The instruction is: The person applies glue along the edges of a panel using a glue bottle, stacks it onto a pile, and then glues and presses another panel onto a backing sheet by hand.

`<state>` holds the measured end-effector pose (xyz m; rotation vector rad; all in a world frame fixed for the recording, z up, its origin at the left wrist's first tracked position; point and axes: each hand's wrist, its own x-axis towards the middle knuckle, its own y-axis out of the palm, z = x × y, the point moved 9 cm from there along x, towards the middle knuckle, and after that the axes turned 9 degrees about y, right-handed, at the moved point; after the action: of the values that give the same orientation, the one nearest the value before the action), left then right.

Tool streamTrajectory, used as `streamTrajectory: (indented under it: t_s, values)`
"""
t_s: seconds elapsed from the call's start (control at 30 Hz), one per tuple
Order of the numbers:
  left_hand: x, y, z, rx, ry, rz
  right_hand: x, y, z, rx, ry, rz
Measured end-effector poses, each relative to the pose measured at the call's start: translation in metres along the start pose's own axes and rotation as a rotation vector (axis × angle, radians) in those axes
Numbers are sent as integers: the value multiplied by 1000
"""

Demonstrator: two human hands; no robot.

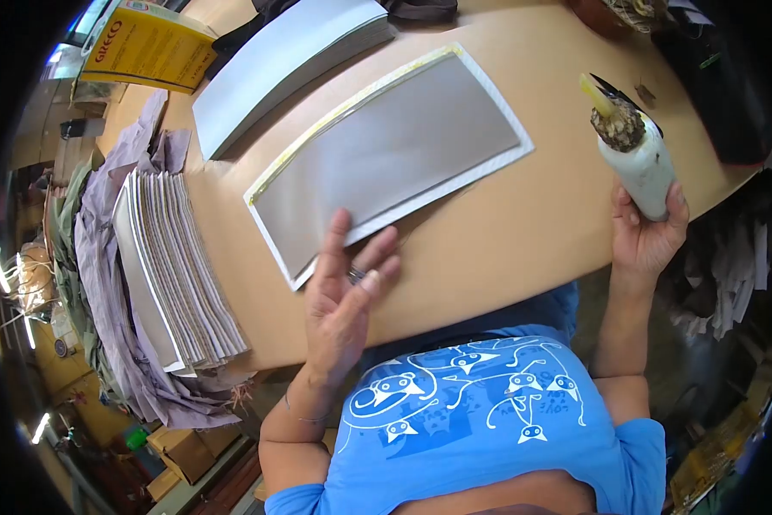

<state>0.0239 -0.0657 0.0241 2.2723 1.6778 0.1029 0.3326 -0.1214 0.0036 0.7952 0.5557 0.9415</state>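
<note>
Head view, and straight to the right hand (648, 232): fingers and thumb wrapped round the lower end of a white bottle (635, 167), well over on the right side of the surface (541, 206). The bottle's yellowish nozzle (599, 96), thickly crusted at its base, points away from the body. Just behind it sits a dark pointed thing, partly hidden, too unclear to name.

Across to the left hand (343, 287), and it's loosely spread, fingers apart, gripping nothing! It's over the near edge of a grey panel (395, 142), with a ring on one finger; whether the fingertip touches, one cannot tell. That panel lies flat at mid-surface on a slightly larger white sheet (496, 96), whose border shows around it. A yellow strip (317, 132) runs along the far long edge.

Beyond the panel, a thick stack of pale sheets (287, 64), gently curved. Over on the left, a row of layered pieces (184, 266) leans close together, with mauve cloth (107, 257) bunched right beside it. Top left, a yellow container (150, 47) lettered GRECO. And nearest the camera, a blue shirt (489, 386) with white cat drawings!
</note>
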Motion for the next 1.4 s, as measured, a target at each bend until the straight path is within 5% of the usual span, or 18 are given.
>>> streamTrajectory:
  t_s: [0.33,0.37,0.5,0.6,1.4]
  values:
    - [-4,27,26,-161,-382,279,-8,28,46,-783,-413,-121]
    - [-5,25,22,-122,-355,304,-9,35,50,-868,-468,-107]
    - [10,37,-36,951,498,462,-11,60,57,-1113,-580,-30]
    - [19,51,-42,1393,705,525,-14,77,57,-1225,-605,34]
    - [39,58,-30,1509,715,559,-30,96,34,-1478,-729,156]
